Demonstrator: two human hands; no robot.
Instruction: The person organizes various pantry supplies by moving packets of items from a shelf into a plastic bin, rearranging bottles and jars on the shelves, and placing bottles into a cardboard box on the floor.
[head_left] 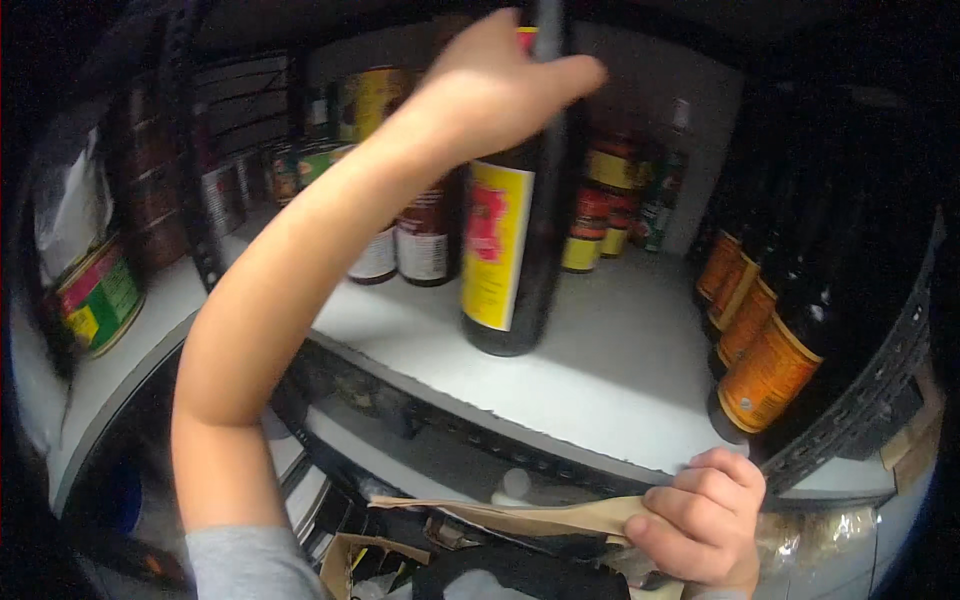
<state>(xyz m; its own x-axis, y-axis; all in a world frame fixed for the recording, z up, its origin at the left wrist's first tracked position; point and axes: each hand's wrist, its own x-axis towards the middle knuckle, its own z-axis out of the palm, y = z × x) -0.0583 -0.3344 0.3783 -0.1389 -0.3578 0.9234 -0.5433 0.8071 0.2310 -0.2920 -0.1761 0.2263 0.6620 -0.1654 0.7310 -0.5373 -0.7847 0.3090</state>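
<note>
My left hand (500,85) is at the neck of a tall dark bottle (505,250) with a yellow and red label, which stands upright near the shelf's front edge. The thumb stretches across to the right of the neck; motion blurs the hand and the other fingers are partly hidden. Lower down at the right, my right hand (705,515) is closed on the end of a thin brown cardboard piece (560,518) that reaches leftward below the shelf edge.
A white shelf (620,330) with a dark metal edge curves across the view. Dark bottles with orange labels (770,375) line its right side. Jars (420,245) and cans (590,215) stand further back. At left sits a green can (105,300); an open carton (345,565) lies below.
</note>
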